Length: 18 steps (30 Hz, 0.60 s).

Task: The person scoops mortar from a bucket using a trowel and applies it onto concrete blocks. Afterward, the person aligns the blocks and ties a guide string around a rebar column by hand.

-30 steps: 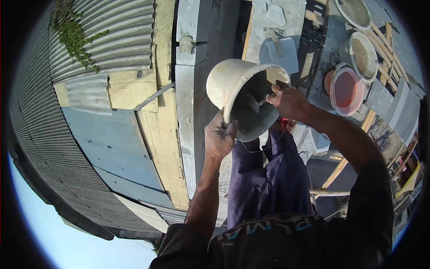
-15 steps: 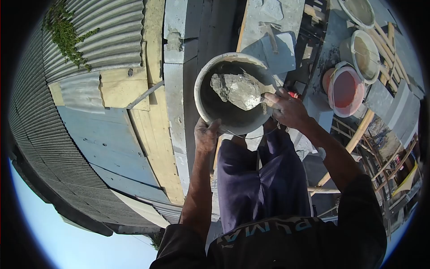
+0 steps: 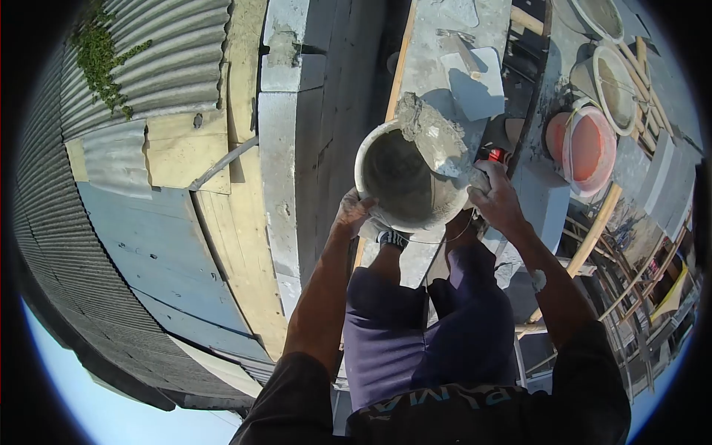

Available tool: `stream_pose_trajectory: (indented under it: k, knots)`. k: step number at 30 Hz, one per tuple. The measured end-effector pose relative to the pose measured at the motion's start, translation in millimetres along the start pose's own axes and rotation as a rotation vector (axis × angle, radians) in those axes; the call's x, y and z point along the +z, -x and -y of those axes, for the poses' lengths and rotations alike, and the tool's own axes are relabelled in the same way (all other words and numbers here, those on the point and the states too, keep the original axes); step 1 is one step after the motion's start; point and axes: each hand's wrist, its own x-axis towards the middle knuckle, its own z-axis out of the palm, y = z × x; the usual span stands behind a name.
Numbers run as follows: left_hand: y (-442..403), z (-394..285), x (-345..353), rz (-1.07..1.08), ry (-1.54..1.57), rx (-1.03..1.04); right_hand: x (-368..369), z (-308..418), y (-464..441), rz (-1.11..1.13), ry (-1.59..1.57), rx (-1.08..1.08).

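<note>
A round pale bucket (image 3: 362,172), grey inside, is tipped toward the camera in front of my legs. My left hand (image 3: 354,211) grips its rim at the lower left. In my right hand (image 3: 495,199) is the handle of a trowel (image 3: 454,161), its blade heaped with wet grey mortar (image 3: 430,127). The loaded blade is over the far right part of the bucket rim. The bucket's thin wire handle hangs near my legs.
Beyond the bucket, a hammer-like tool (image 3: 467,55) lies on a light board (image 3: 478,93). A reddish bucket (image 3: 589,152) and two pale buckets stand at the right, near wooden poles (image 3: 595,230). A block wall (image 3: 278,163) and corrugated sheets (image 3: 163,52) are at the left.
The trowel went from inside the bucket to above its far right rim, lifting mortar out. The bucket turned from tilted sideways to opening toward the camera.
</note>
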Motion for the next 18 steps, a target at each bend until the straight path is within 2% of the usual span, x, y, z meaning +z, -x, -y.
stream_pose_trajectory:
  k: [2,4,7,8,10,11,13,15,17,18]
  knots:
    - [-25.4,11.3,-5.7,0.056,-0.269,0.014,33.5,2.9,-11.6,-0.026,-0.154,0.000]
    - [-34.8,12.6,-2.7,0.026,-0.255,-0.085,65.2,6.2,-32.8,-0.055,-0.259,0.021]
    - [-50.2,23.0,-3.7,0.074,-0.530,-0.138,109.3,23.7,-71.4,-0.135,-0.364,-0.018]
    - [-36.9,5.7,7.7,0.074,-0.627,-0.132,122.4,36.7,-88.2,-0.170,-0.404,-0.058]
    - [-58.4,30.5,-13.3,0.223,-0.648,0.026,155.3,53.4,-126.8,-0.267,-0.338,-0.060]
    - [-57.4,22.4,-12.6,0.256,-0.807,-0.102,162.6,66.3,-139.3,-0.215,-0.362,-0.011]
    - [-45.1,-24.6,2.0,0.315,-1.121,-0.344,196.5,70.5,-169.7,-0.290,-0.377,-0.037]
    - [-41.3,-39.8,-13.3,0.439,-1.323,-0.208,219.4,78.9,-190.6,-0.357,-0.383,-0.076]
    - [-12.8,-85.7,-27.8,0.616,-1.701,0.204,229.6,89.6,-201.7,-0.321,-0.469,-0.092]
    - [5.0,-128.1,-19.0,0.546,-1.555,0.126,235.6,91.6,-205.0,-0.329,-0.482,-0.099]
